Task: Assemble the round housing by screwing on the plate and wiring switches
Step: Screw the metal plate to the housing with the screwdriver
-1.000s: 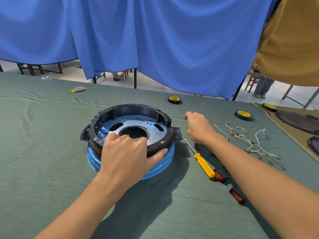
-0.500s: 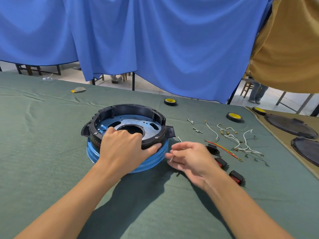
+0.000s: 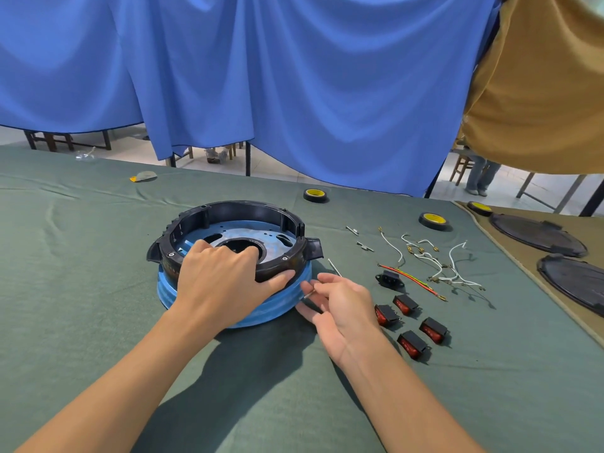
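The round black housing sits on a blue base, with the blue-filmed metal plate inside it. My left hand grips the housing's near rim, fingers curled inside and thumb on the outer wall. My right hand is just right of the base and pinches a small screw between its fingertips. A screwdriver shaft sticks out from behind that hand; its handle is hidden. Several red rocker switches lie right of my right wrist.
A black socket with red and yellow wires, white wires and loose screws lie to the right. Tape rolls sit farther back. Black lids rest on the adjoining brown table. Blue curtains hang behind.
My right hand came back from the far screws to the housing's right side, now pinching a screw. My left hand stays on the rim.
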The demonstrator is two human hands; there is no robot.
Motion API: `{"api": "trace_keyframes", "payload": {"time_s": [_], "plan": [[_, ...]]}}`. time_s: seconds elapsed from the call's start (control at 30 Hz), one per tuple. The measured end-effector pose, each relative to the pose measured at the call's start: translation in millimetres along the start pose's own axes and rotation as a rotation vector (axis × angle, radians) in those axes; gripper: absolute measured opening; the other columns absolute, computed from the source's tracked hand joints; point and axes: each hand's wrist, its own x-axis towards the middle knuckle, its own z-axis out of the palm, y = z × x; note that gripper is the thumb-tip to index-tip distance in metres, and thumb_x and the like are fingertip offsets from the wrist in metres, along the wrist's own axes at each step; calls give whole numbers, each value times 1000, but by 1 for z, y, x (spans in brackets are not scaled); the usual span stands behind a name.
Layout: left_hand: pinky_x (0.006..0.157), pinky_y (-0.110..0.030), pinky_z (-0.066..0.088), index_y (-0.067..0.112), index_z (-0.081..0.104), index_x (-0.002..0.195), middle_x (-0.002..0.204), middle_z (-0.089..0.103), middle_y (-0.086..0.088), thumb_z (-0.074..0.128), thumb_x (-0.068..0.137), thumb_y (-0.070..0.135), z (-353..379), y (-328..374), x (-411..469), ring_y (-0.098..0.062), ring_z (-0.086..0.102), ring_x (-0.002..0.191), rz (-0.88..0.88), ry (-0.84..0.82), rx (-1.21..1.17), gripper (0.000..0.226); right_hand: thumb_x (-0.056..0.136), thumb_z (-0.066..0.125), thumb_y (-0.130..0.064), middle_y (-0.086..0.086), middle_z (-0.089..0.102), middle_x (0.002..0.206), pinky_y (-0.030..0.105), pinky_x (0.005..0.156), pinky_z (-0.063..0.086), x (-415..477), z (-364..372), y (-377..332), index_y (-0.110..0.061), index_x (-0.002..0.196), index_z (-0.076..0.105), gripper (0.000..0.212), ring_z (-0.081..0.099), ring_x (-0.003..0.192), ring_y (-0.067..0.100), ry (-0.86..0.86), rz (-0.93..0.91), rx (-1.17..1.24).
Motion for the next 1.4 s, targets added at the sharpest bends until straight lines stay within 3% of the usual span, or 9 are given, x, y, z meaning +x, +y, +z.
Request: {"api": "trace_keyframes", "payload": {"time_s": [0.13,0.2,0.27,0.37,0.5,0.6,0.8,1.13,1.4], "plan": [[75,-40,43,12,67,86,64,67,-1,41,85,69,-4,1,-2,-27,66,64,69,64,12,63,90,42,15,14,62,77,49,77,55,-1,-3,0,-3,94,57,24,66,62,16,-27,-20,25],[76,-42,45,10,66,101,85,72,-1,49,84,65,-6,7,-6,-28,67,76,145,105,-17,60,90,41,16,16,61,79,50,79,55,-1,-3,0,-2,94,56,23,66,64,19,-30,-22,48],[75,-42,46,11,63,109,100,71,-1,57,80,64,-7,14,-11,-28,67,82,212,94,-35,61,90,42,16,17,62,80,46,71,57,-1,-4,-1,-1,94,56,23,66,67,20,-28,-23,66],[77,-42,46,10,64,107,108,70,-2,72,74,58,-7,16,-18,-27,67,87,246,99,10,58,89,44,15,12,65,67,46,69,57,-3,-5,-1,-2,94,58,23,67,64,18,-17,-15,57],[86,-42,39,7,65,106,109,70,-6,84,62,54,-9,16,-23,-29,67,95,233,70,32,67,88,45,16,12,64,65,54,83,54,-4,-5,0,-2,94,58,24,66,63,18,-20,-13,78],[89,-42,35,4,63,112,110,68,-8,88,51,55,-9,17,-26,-29,67,97,216,6,23,84,87,45,17,12,64,64,55,85,53,-4,-5,0,-3,93,58,24,66,59,17,-30,-17,102],[92,-45,39,4,58,118,121,65,-12,86,54,48,-11,17,-27,-32,64,107,210,-12,35,83,86,44,19,14,63,64,57,85,53,-6,-7,-2,-2,96,57,26,66,60,19,-57,-14,160],[67,-39,50,-3,67,108,96,70,-12,85,47,32,-25,14,-3,-32,66,78,101,150,-45,73,87,42,20,19,61,68,52,83,56,-13,-2,-16,2,99,53,24,64,59,22,-224,-105,318],[65,-37,47,5,63,116,93,69,-7,87,48,36,-76,16,26,-32,66,82,-197,214,-305,78,88,47,16,14,64,68,41,71,60,-35,32,-68,0,95,57,21,62,56,17,-412,-276,321]]}}
